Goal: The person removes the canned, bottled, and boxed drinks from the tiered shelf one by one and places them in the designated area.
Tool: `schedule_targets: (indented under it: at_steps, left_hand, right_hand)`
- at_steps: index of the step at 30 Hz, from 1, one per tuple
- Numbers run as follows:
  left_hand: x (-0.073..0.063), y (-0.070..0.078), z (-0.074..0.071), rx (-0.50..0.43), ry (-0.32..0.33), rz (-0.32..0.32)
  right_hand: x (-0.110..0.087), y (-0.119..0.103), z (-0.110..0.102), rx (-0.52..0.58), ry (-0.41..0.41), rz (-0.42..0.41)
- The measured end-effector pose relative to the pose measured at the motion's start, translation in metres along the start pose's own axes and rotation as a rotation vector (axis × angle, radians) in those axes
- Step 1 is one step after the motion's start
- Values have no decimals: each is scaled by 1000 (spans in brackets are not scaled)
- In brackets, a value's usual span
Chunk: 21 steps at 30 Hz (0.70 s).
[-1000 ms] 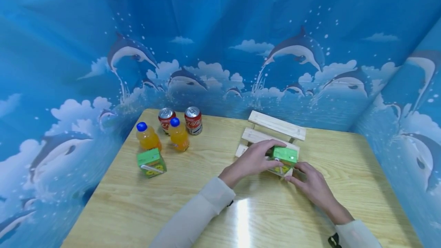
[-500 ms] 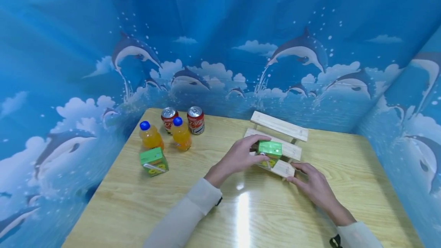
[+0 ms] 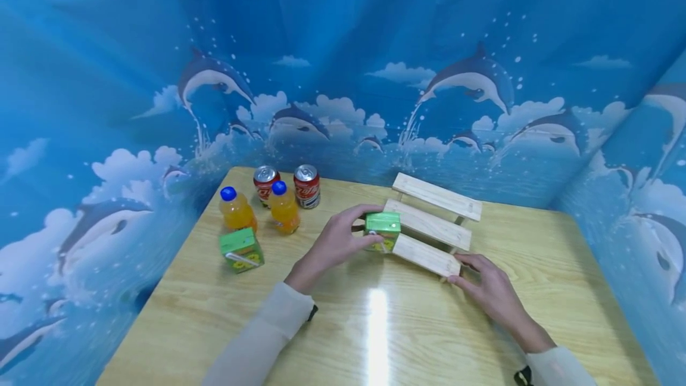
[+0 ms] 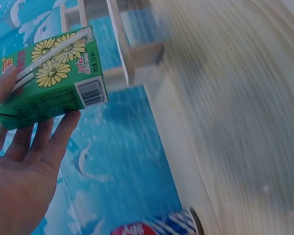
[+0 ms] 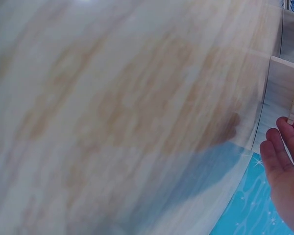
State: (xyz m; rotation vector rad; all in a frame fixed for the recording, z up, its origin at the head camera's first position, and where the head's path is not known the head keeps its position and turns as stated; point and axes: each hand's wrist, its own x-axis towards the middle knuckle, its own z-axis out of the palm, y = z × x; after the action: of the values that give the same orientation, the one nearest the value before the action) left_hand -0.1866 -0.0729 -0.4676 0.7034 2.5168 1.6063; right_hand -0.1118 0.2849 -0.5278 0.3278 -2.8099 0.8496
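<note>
My left hand point(image 3: 333, 242) grips a green drink carton point(image 3: 382, 225) at the left end of a wooden three-tier step rack point(image 3: 426, 256). In the left wrist view the carton point(image 4: 51, 73) shows yellow flowers, a barcode and a white straw along its side; thumb and fingers lie on opposite faces, and a gap shows below the carton. At the right end of the rack's lowest board, my right hand point(image 3: 490, 290) pinches the board's end between thumb and fingers. The right wrist view catches those fingers point(image 5: 284, 149) at the rack's end.
On the table's left stand two orange drink bottles with blue caps point(image 3: 284, 210), two red cans point(image 3: 307, 186) and a second green carton point(image 3: 242, 250). A dolphin-printed blue backdrop point(image 3: 343, 76) closes off the back and sides of the wooden table point(image 3: 343, 338).
My left hand has moved the drink carton leftward along the rack, from the lowest board's right end to its left end. The right hand has stayed at the rack's right end.
</note>
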Motion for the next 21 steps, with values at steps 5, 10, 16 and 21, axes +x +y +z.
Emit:
schedule_targets:
  at_steps: [5, 10, 16, 21]
  left_hand:
    - [-12, -8, -18, 1, 68, -66]
    - [-23, -16, -33, -21, 139, -157]
    - [-34, -25, -46, -23, 180, -224]
    - [-42, -33, -52, -33, 206, -256]
  right_hand:
    - [-1, 1, 1, -1, -1, 3]
    - [-1, 3, 1, 6, -16, 7]
    - [0, 4, 0, 2, -13, 6]
    - [-1, 2, -1, 12, -28, 14]
